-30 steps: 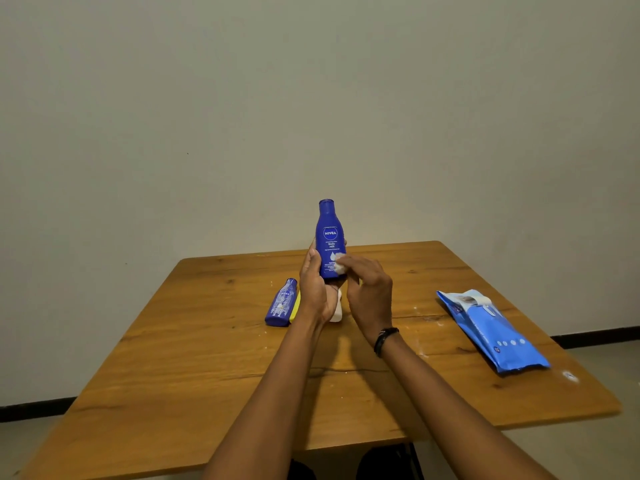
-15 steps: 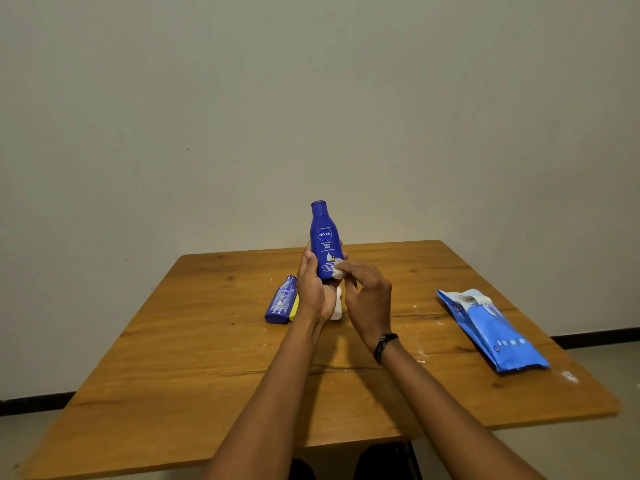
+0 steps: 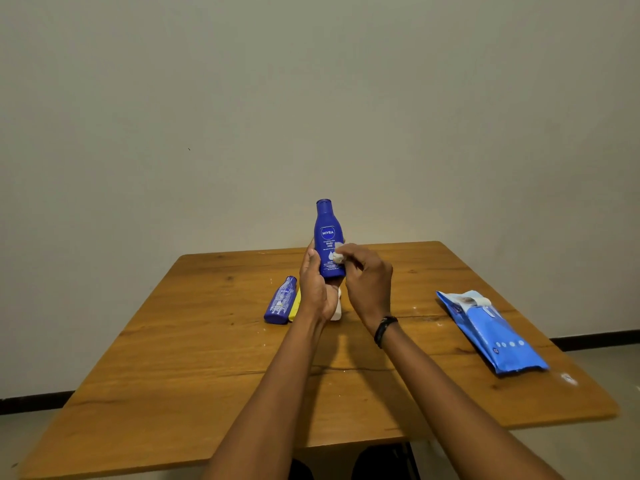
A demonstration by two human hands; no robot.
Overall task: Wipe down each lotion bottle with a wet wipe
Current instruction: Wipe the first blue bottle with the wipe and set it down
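Note:
My left hand [image 3: 315, 289] grips the lower part of a tall blue lotion bottle [image 3: 328, 233], held upright above the table. My right hand [image 3: 367, 285] pinches a small white wet wipe [image 3: 338, 253] and presses it against the bottle's front, right of the label. A smaller blue lotion bottle [image 3: 281, 300] lies on the table to the left. Beside it lies a yellow bottle [image 3: 295, 304], mostly hidden by my left hand. A white bottle [image 3: 336, 308] lies behind my wrists, only partly visible.
The wooden table [image 3: 194, 358] stands against a plain wall. A blue pack of wet wipes [image 3: 491, 332] lies at the right side, its flap lifted. A small white scrap [image 3: 568, 378] sits near the table's right edge.
The bottle has tilted back to upright and shifted slightly. My right hand has slid the wipe up along the bottle's front.

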